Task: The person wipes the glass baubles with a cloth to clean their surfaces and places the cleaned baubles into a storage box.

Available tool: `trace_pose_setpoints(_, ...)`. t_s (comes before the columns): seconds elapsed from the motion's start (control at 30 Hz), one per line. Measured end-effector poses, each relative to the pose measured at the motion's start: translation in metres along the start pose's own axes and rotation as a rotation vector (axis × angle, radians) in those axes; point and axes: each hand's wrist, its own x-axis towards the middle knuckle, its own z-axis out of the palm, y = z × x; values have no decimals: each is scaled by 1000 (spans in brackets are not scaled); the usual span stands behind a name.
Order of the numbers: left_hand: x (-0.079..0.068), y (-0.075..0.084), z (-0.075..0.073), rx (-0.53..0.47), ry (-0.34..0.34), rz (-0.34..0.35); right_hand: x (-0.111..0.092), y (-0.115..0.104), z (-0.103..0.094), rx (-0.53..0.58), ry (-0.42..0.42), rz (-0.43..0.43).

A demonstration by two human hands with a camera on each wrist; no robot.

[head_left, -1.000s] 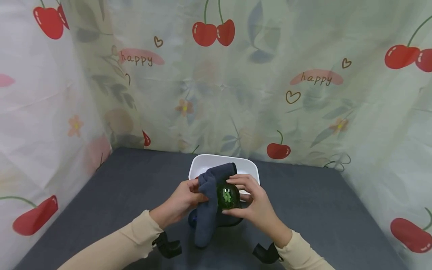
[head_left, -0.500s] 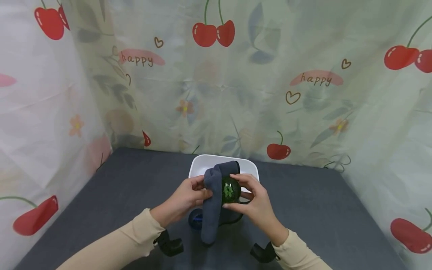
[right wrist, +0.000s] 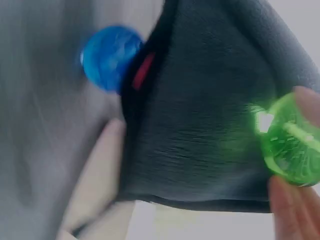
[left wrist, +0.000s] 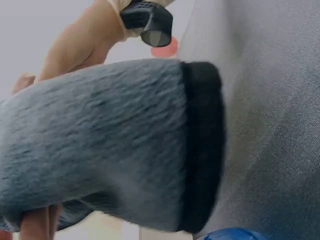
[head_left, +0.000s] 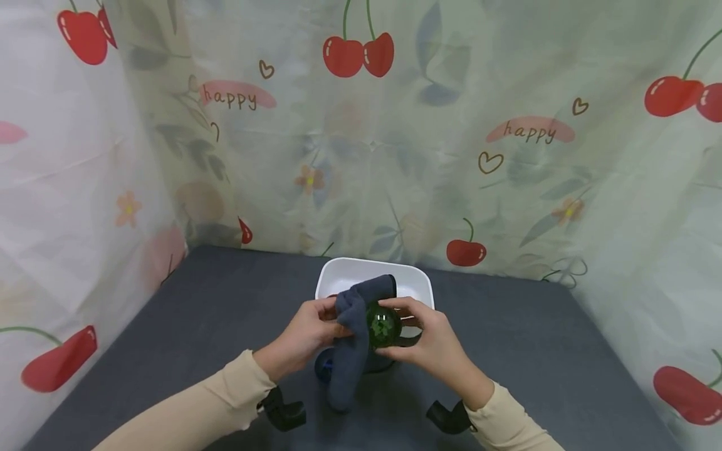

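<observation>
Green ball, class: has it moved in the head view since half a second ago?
Yes, slightly: the green ball has shifted down the picture, away from the white container's far rim.

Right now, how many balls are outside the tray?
2: green ball in the right hand, blue ball on the table, partly behind the cloth. Others may be hidden.

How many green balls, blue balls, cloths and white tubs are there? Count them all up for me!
Shiny see-through green ball: 1
Shiny see-through blue ball: 1
Fuzzy blue-grey cloth: 1
White rounded rectangular tub: 1
Total: 4
</observation>
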Motion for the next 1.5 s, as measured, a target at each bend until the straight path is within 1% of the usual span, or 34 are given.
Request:
trace_pose_setpoints(0.07,0,1,0,-24,12,6,-1,2,1,122,21,38)
trace_pose_setpoints(0.13,1,2,1,-35,-3,12,-1,3,4,240,53,62)
trace_pose_setpoints(0.2,3,2,4,-41,-17,14,-1,2,7,279,82,57)
trace_pose_setpoints(0.23,4,2,5,-40,-19,13,0,2,8,264,97,47)
trace_pose_setpoints(0.27,5,2,5,-38,-21,11,0,1,10,215,110,24)
trace_pose_setpoints(0.3,5,1,6,-36,-19,9,0,1,11,136,122,-1)
trace_pose_setpoints(0.37,6,-1,6,-33,-1,11,0,0,11,-61,147,-51)
trace_pose_setpoints(0.4,6,-2,6,-33,7,15,1,-1,11,-136,156,-69)
trace_pose_setpoints(0.47,6,-3,5,-35,19,20,1,-2,10,-223,160,-93)
trace_pose_setpoints(0.5,6,-3,4,-40,22,21,1,-2,9,-223,154,-85)
trace_pose_setpoints(0.53,5,-3,3,-48,23,19,1,-2,8,-187,141,-69)
trace_pose_setpoints(0.57,5,-3,3,-56,22,16,0,-1,8,-122,126,-49)
trace_pose_setpoints(0.7,4,-2,2,-89,-14,-19,-2,2,9,187,91,99)
trace_pose_setpoints(0.73,4,-2,2,-94,-25,-26,-3,1,11,243,91,132)
trace_pose_setpoints(0.77,3,-2,2,-96,-35,-30,-3,1,13,275,98,155)
trace_pose_setpoints(0.8,3,-1,3,-97,-44,-31,-4,-1,15,276,108,169)
trace_pose_setpoints(0.83,3,-1,3,-96,-47,-27,-4,-2,16,247,115,170)
trace_pose_setpoints(0.87,3,-1,3,-87,-43,-20,-4,-4,17,185,119,151)
trace_pose_setpoints(0.97,4,-1,2,-62,-5,6,-2,-7,18,-78,123,55)
trace_pose_setpoints(1.0,4,-1,1,-53,8,13,-2,-8,17,-132,119,24)
trace_pose_setpoints(1.03,3,-1,0,-48,23,12,-1,-8,16,-156,112,4)
trace_pose_setpoints(1.07,3,-1,0,-47,34,9,-1,-8,16,-143,102,-2)
trace_pose_setpoints(1.1,2,-1,-1,-53,40,5,0,-7,15,-95,92,5)
trace_pose_setpoints(1.17,1,0,-1,-75,39,-2,1,-5,13,73,70,46)
trace_pose_setpoints(1.23,1,2,-1,-103,15,-12,2,-4,12,242,56,100)
trace_pose_setpoints(1.27,1,3,-1,-112,-3,-12,2,-4,12,300,51,124)
trace_pose_setpoints(1.3,1,3,-1,-118,-19,-12,3,-4,12,323,46,135)
trace_pose_setpoints(1.33,1,4,-1,-117,-33,-9,3,-5,13,308,46,136)
trace_pose_setpoints(1.37,0,5,-1,-110,-43,-6,4,-7,13,262,52,127)
trace_pose_setpoints(1.43,1,5,-1,-88,-44,-1,4,-9,14,114,74,91)
trace_pose_setpoints(1.5,2,3,-1,-63,-29,3,4,-10,13,-53,90,40)
